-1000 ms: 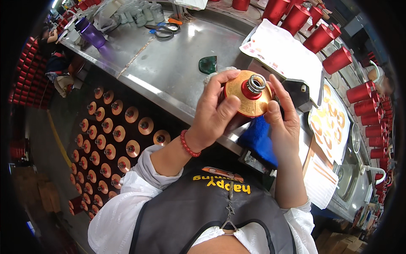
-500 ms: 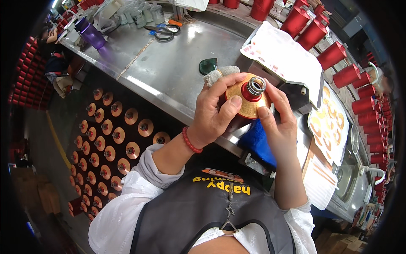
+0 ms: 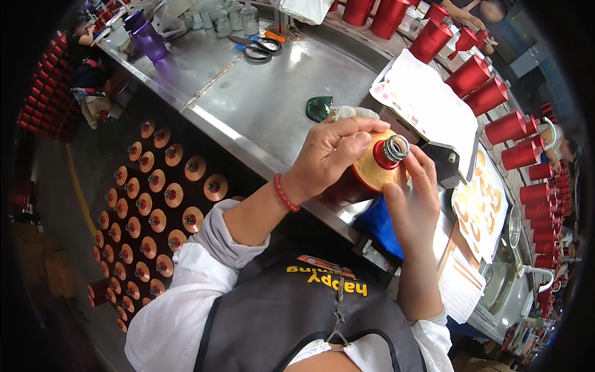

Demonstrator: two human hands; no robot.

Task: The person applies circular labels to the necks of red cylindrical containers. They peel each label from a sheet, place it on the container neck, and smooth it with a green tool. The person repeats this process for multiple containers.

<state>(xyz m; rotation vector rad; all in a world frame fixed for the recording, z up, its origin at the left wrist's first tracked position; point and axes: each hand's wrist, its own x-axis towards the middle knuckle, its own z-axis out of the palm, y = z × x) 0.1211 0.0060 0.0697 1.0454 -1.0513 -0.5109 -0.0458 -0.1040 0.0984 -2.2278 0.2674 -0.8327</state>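
Observation:
A red bottle (image 3: 351, 187) with a gold label ring (image 3: 370, 168) around its shoulder tilts in front of me above the table edge. Its open glass neck (image 3: 396, 149) points up and to the right. My left hand (image 3: 331, 155) grips the bottle from the left, thumb and bent fingers pressed on the gold ring beside the neck. On the other side, my right hand (image 3: 420, 201) holds the rim of the shoulder, its thumb on the near edge and its fingers behind the neck. Just beyond my left fingers lie a rolled pale cloth (image 3: 354, 112) and a dark green flat piece (image 3: 319, 108).
Many gold-topped bottles (image 3: 155, 180) stand low at left. Scissors (image 3: 260, 49) and a purple bottle (image 3: 145, 37) lie far on the metal table (image 3: 248, 111). At right are a sheet of gold rings (image 3: 480, 204), a sink (image 3: 496, 285) and rows of red bottles (image 3: 468, 74). Blue cloth (image 3: 379, 229) hangs below.
My left thumb has slid from the near part of the gold ring up beside the fingers near the neck. The bottle and both hands sit slightly further right; the whole view has shifted.

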